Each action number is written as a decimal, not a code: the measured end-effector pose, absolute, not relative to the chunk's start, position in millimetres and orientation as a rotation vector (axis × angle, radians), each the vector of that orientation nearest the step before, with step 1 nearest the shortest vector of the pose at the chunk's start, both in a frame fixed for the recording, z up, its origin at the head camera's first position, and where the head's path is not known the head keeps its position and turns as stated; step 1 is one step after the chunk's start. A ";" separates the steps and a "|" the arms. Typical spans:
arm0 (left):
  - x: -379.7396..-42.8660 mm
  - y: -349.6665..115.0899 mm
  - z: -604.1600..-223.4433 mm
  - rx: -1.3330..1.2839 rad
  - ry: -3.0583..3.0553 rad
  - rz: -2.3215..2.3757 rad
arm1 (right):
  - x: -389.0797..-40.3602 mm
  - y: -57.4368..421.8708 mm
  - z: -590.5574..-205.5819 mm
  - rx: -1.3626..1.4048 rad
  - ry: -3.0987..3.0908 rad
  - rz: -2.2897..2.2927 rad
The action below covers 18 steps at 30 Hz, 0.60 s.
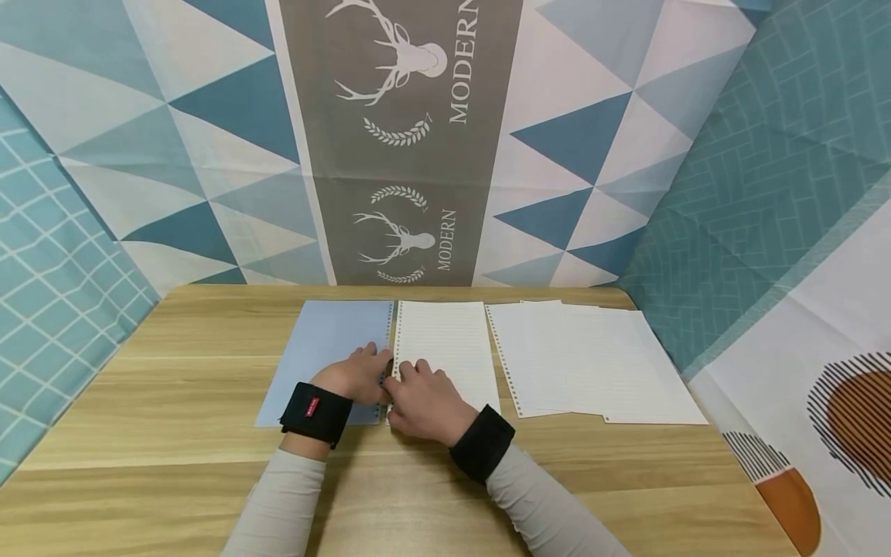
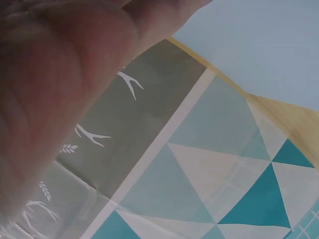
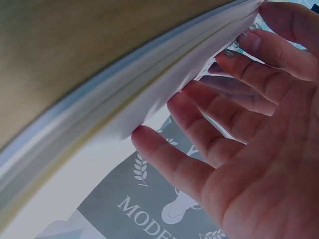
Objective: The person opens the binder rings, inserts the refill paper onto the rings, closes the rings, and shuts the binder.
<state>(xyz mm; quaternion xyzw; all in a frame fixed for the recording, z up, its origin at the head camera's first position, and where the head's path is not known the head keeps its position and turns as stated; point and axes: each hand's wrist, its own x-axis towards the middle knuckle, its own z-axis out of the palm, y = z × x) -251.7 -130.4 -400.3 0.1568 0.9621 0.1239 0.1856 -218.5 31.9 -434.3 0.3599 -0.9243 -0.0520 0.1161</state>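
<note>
A blue punched cover sheet [image 1: 341,329] lies left of a lined white loose-leaf page [image 1: 445,333]; their rows of holes face each other. My left hand [image 1: 358,375] lies over the blue sheet's holed edge, and its fingertips meet those of my right hand [image 1: 425,406]. In the left wrist view only part of the left palm [image 2: 55,79] shows, with its fingertips out of frame. The right wrist view shows fingers [image 3: 169,154] touching the side of a paper stack [image 3: 119,104]. Small shiny pieces [image 3: 233,47] sit near other fingertips there; whether they are pinched is unclear.
Overlapping white punched sheets [image 1: 557,356] lie to the right of the lined page. All rest on a wooden table [image 1: 174,433]. Behind its far edge hangs a patterned cloth [image 1: 418,155], with more cloth on the left and right sides.
</note>
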 end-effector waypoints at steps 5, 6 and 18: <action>-251.1 -127.2 -400.2 0.434 2.717 0.357 | -218.1 32.5 -434.2 1.054 -2.688 -0.149; -250.8 -126.8 -400.1 0.431 2.720 0.354 | -217.9 32.4 -434.0 1.053 -2.690 -0.147; -249.6 -124.5 -401.4 0.433 2.741 0.333 | -218.1 33.0 -435.2 1.066 -2.683 -0.122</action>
